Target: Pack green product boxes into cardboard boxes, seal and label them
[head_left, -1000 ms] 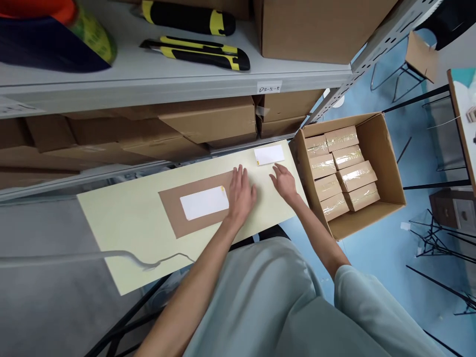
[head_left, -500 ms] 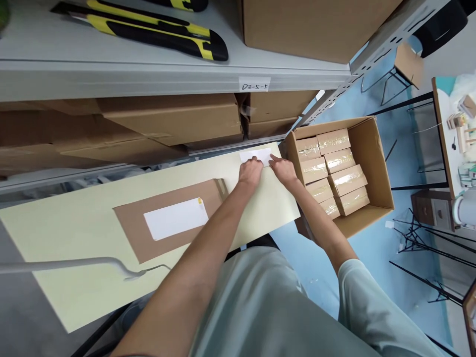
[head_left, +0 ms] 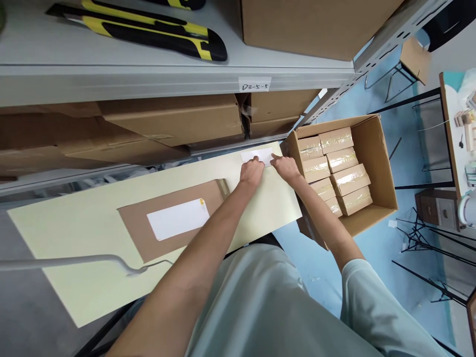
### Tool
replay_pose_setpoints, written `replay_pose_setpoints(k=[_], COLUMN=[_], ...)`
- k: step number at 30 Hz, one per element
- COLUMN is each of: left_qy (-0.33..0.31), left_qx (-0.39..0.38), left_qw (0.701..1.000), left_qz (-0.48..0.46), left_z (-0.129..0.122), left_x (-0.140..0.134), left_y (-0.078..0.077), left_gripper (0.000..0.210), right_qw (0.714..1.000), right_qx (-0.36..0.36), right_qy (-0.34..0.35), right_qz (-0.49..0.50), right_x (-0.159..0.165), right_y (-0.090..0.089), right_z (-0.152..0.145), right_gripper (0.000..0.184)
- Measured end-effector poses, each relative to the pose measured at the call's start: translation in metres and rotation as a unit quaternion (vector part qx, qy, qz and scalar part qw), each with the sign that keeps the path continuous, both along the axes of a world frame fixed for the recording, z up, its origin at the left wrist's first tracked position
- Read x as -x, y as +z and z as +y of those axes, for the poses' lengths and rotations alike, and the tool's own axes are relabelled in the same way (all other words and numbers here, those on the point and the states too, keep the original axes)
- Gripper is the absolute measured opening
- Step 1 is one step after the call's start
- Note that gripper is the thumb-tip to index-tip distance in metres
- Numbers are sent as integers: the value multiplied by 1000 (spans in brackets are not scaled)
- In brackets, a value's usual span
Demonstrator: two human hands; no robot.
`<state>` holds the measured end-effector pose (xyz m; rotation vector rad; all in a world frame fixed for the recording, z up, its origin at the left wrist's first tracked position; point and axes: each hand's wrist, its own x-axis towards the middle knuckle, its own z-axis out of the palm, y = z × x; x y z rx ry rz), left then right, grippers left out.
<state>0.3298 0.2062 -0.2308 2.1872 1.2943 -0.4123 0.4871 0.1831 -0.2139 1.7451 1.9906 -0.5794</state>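
1. Seen over the near left part of the worktop [head_left: 92, 292] is a pale, bent rod [head_left: 74, 263]; whether the worktop is touched by it cannot be told.
2. Above, on the shelf [head_left: 167, 83], a yellow-and-black knife [head_left: 148, 37] is left lying, untouched by either hand.
3. On the worktop, the brown packet [head_left: 130, 228] is laid flat, with a white label [head_left: 178, 219] on its upper face. A second ago its right end was covered by the left hand; now that end is uncovered, a folded edge is shown there, and the packet is held by nothing.
4. The left hand [head_left: 252, 172] has been carried across to the slip, where its fingers are curled and bunched together at the near edge. Whether the slip is pinched or merely pressed cannot be told.
5. The white slip [head_left: 256, 154] is placed on the worktop, near its far right corner, partly hidden by the fingers. The work is thus judged to have been shifted from packet to slip.
6. The right hand [head_left: 286, 169], held just short of the slip a second ago, is now brought to its right end; a finger is stretched onto it, but no grip is clearly shown.
7. Beyond, small cartons [head_left: 349, 179] are packed in the open box [head_left: 377, 153]. Since half a second ago, almost nothing but a slight shift of view is noticed.
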Motion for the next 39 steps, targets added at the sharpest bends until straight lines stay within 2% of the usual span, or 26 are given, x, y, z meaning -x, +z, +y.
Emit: replay_pose_setpoints(k=[4,7,15,19,25,26,29,31,33,36,39], left_qy=[7,17,56,36,-3,-10,-19,-17,4,78,113], left_qx=[2,4,31,35,-16,-30,-73,-89,-112,-157,-156], left_qw=[1000,1000,997,997,998,997,992,988,981,962,956], left_qz=[-6,-13,-47,-62,-68,-71,-103,-128,-157,-208,-221], left_z=[0,-1,15,22,20,20,20,21,20,16,12], left_x=[1,3,20,33,50,52,53,51,47,42,40], left_y=[3,3,3,5,4,4,9,15,20,23,14], left_gripper=[52,51,43,42,44,44,43,43,49,64,72], right_qw=[999,999,997,992,988,987,985,980,974,960,948], right_qx=[-4,-12,-35,-59,-62,-62,-76,-99,-127,-162,-183], right_qy=[32,30,-59,-108,-138,-140,-152,-162,-176,-205,-234], right_qz=[-14,-23,-23,-3,41,43,41,49,67,97,111], right_x=[3,9,15,9,6,9,29,45,57,55,29], right_y=[-1,-4,2,-1,-3,-1,3,6,9,9,6], right_z=[0,0,0,-7,-17,-17,-12,-7,-1,6,7], right_gripper=[43,42,40,38,32,35,64,69,59,43,49])
